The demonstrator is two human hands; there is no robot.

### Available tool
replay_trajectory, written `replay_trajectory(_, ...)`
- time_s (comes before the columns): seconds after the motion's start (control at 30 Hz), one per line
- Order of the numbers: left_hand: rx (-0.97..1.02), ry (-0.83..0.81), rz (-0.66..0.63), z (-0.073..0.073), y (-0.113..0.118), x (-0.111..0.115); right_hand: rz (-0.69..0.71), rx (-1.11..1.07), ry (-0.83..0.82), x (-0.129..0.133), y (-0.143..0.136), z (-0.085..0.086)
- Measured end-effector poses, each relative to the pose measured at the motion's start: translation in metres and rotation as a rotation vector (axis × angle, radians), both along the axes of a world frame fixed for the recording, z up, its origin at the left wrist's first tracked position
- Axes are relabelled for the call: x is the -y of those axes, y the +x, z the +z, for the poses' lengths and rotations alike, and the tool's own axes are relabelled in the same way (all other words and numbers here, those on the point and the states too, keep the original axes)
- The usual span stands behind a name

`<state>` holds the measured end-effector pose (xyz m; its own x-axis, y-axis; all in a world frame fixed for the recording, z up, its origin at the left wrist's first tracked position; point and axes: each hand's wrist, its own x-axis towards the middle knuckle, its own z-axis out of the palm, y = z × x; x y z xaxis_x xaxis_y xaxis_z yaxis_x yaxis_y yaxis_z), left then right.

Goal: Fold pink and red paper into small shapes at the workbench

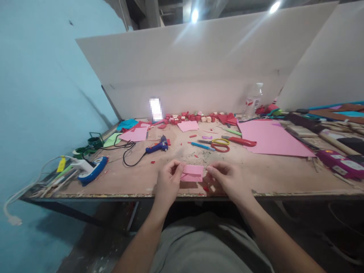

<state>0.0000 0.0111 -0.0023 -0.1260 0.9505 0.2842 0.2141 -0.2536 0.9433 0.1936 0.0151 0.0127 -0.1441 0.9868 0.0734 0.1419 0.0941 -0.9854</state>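
Observation:
A small folded pink paper piece (pixel 192 173) hangs just above the front part of the table, creased lines showing on its lower half. My left hand (pixel 170 180) pinches its left end between thumb and fingers. At the paper's right side is my right hand (pixel 226 178), thumb and forefinger brought together close to its edge; whether anything small is between those fingertips is too small to tell. Beyond the hands lie scissors (pixel 220 145) with yellow and red handles, a blue pen (pixel 203 146) and a red-handled cutter (pixel 242 141).
A blue glue gun (pixel 157 146) with a black cord lies left of centre. Large pink sheets (pixel 273 138) cover the right. Small red and cream blocks (pixel 196 117) line the back, near a bottle (pixel 253 101). A power strip (pixel 93 170) sits at the left edge.

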Motion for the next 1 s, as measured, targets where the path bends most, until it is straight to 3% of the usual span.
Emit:
replay_trajectory(0.13,0.072,-0.008,-0.011,0.001,-0.002,-0.003,0.038,-0.075,-0.034,-0.003,0.000,0.001)
replay_trajectory(0.33,0.116,-0.087,-0.138,0.001,-0.001,-0.005,0.189,-0.098,-0.107,-0.004,-0.001,0.002)
replay_trajectory(0.5,0.072,-0.086,-0.202,0.008,0.004,0.003,0.079,-0.158,-0.138,-0.001,0.001,-0.001)
replay_trajectory(0.67,0.022,-0.064,-0.228,0.008,0.008,0.009,0.063,-0.168,-0.148,0.001,0.000,0.001)
replay_trajectory(1.0,0.194,-0.194,-0.386,0.012,0.001,0.004,-0.070,-0.256,-0.119,0.000,-0.001,-0.004)
